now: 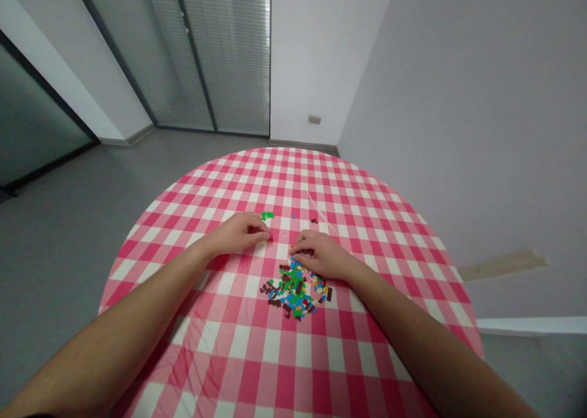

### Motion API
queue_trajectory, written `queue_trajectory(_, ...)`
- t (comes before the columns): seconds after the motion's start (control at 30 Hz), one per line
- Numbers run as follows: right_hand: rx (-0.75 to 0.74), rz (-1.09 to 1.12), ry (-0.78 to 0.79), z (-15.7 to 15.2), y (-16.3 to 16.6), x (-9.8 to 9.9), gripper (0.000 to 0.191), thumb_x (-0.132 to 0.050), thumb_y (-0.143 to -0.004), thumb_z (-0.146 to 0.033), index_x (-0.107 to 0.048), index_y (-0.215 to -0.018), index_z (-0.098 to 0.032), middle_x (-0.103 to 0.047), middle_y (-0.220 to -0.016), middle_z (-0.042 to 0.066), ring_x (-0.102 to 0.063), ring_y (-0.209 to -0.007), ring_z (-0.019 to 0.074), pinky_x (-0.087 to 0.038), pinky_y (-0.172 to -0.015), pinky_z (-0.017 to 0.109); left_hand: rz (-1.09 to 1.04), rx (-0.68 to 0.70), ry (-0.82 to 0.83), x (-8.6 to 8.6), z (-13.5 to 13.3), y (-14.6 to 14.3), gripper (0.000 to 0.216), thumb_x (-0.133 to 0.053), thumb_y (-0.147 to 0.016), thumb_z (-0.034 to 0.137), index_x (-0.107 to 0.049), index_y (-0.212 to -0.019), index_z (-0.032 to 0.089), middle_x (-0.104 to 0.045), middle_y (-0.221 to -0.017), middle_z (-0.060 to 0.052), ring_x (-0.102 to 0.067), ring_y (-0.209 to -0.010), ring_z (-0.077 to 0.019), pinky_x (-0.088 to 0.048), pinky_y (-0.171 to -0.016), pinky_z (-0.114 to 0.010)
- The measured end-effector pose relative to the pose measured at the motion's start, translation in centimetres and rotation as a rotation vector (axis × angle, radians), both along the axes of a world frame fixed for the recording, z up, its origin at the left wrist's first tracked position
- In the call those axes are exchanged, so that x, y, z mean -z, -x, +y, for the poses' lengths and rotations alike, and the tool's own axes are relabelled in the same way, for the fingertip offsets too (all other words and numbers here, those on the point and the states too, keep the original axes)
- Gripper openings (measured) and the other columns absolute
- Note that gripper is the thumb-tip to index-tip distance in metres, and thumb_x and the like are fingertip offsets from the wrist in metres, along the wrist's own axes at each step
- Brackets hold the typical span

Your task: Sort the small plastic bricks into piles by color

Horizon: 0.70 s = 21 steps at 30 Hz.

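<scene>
A pile of small building bricks point(296, 293) in green, blue, brown, yellow and other colours lies on the checked tablecloth. My right hand point(323, 256) rests at the far edge of this pile, fingers bent and tips close together; whatever may be between them is too small to name. To the left, my left hand point(238, 231) lies on the cloth with loosely curled fingers and a gap between thumb and forefinger, nothing visible in it. Just beyond its fingertips sits a small group of green bricks point(267, 215). A tiny blue brick point(294, 217) and some brown bricks point(314, 220) lie farther right.
The round table point(284, 179) wears a red-and-white checked cloth. A white wall point(481, 131) stands close on the right. Behind the table are glass partitions with blinds point(229, 57) and a wall socket point(314, 120). Grey floor point(132, 167) shows at left.
</scene>
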State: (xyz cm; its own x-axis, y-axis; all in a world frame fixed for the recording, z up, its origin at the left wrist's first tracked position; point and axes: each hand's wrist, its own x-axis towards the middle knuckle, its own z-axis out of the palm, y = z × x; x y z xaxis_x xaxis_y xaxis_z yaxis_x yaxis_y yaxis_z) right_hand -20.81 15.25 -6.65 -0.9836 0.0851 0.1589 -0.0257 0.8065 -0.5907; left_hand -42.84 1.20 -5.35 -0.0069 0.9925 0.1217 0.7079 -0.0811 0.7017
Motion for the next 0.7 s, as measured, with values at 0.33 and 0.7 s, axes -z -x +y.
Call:
queue_trajectory(0.33, -0.001, 0.035, 0.013, 0.2, 0.1, 0.6, 0.010, -0.064, -0.083, -0.017, -0.073, -0.087, -0.020, -0.067, -0.086, 0.005, -0.061, -0.081, 0.0169, -0.048, -0.072, 0.029, 0.149, 0.238, 0.112, -1.5, -1.1, -5.9, 0.025, -0.055, -0.090, 0.030, -0.068, -0.072, 0.021, -0.068, -0.068, -0.002, -0.059, -0.061, -0.0140, -0.043, -0.059, -0.027)
queue_trajectory(0.7, 0.061, 0.034, 0.109, -0.4, 0.1, 0.3, 0.007, -0.063, -0.076, -0.014, -0.070, -0.077, -0.017, -0.070, -0.075, 0.003, -0.060, -0.067, 0.0140, -0.046, -0.062, 0.026, 0.072, -0.550, -0.252, 1.8, 0.6, 1.1, 0.021, -0.056, -0.085, 0.029, -0.071, -0.094, 0.018, -0.071, -0.092, -0.007, -0.063, -0.083, -0.0202, -0.050, -0.074, -0.032)
